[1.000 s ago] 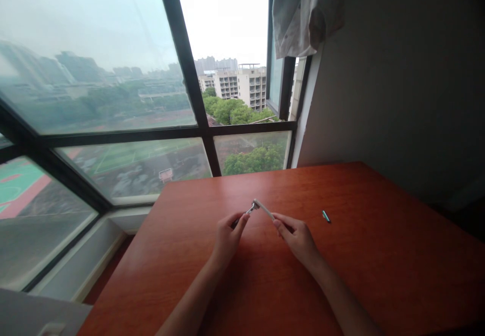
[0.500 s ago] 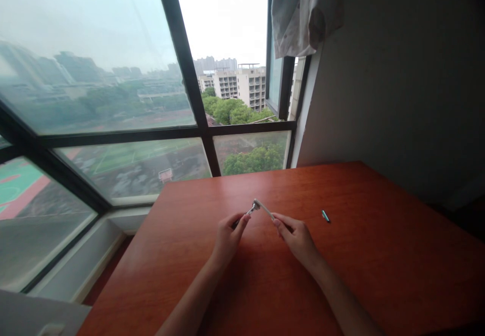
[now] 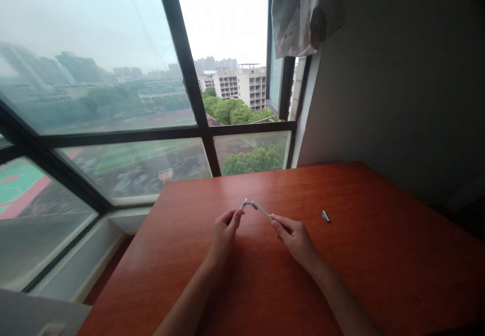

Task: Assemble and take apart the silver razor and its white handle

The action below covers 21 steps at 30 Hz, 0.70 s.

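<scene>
My left hand (image 3: 226,227) is closed around the handle of a slim silver tool that looks like a razor (image 3: 244,204), its small head pointing up and away from me. A thin white toothbrush (image 3: 264,212) is pinched in my right hand (image 3: 293,231), and its greyish bristle end meets or nearly touches the razor's head. The two form a shallow peak above the table. Most of both handles is hidden by my fingers. To the right of my right hand lies a small dark and teal piece (image 3: 326,216), too small to name.
Both forearms reach over a reddish-brown wooden table (image 3: 379,255). Large dark-framed windows (image 3: 129,138) stand beyond its far and left sides. A pale curtain (image 3: 295,17) hangs at the upper right, next to a grey wall (image 3: 386,83).
My left hand has shifted slightly left with the razor, and its head has turned. The toothbrush's bristle end now shows more clearly beside it. The small piece on the table has stayed put.
</scene>
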Each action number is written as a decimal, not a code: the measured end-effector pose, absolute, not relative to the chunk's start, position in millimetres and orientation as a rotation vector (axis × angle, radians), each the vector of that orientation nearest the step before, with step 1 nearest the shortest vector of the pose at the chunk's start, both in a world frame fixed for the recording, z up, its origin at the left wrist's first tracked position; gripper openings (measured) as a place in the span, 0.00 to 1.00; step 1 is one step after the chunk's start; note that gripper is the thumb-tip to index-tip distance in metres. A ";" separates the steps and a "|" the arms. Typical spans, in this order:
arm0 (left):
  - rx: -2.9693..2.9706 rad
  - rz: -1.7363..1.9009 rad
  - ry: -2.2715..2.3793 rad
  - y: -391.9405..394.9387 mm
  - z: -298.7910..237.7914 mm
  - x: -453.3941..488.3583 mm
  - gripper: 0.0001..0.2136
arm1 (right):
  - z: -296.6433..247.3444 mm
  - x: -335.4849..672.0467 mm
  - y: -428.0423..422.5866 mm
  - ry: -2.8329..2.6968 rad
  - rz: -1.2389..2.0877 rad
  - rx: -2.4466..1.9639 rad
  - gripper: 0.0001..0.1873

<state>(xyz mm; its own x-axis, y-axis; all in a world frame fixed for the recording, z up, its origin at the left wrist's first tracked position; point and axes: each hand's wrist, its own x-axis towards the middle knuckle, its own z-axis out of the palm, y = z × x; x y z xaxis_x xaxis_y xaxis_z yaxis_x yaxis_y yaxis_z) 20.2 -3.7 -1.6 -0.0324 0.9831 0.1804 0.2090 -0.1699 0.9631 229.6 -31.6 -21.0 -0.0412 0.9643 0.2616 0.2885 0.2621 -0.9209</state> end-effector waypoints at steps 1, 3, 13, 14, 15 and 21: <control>1.450 1.250 1.284 -3.2 -2.6 20.3 0.20 | -20.1 229.1 -32.0 -1.539 0.834 -1.212 0.22; 1.416 1.180 1.220 -2.9 -5.1 22.1 0.21 | -17.7 228.6 -32.7 -1.545 0.784 -1.210 0.21; 1.062 1.126 1.063 -2.7 -1.6 26.4 0.23 | -13.8 233.2 -33.0 -1.642 0.486 -1.177 0.14; 1.037 1.127 1.053 -3.4 -0.1 26.6 0.22 | -13.6 233.3 -33.1 -1.637 0.475 -1.169 0.14; 1.019 1.125 1.041 -4.2 1.2 27.0 0.22 | -13.4 233.4 -33.3 -1.638 0.469 -1.158 0.14; 0.996 1.051 0.982 -8.5 5.8 31.0 0.22 | -13.3 233.4 -33.8 -1.693 0.446 -1.132 0.15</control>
<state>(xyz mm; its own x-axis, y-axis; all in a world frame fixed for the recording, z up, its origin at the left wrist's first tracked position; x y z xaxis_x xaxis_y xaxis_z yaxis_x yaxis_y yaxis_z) 31.0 -8.5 5.8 0.2040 0.9674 -0.1498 -0.2151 0.1936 0.9572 233.4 -33.8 -13.3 -0.0523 0.8439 0.5339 0.4717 0.4921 -0.7317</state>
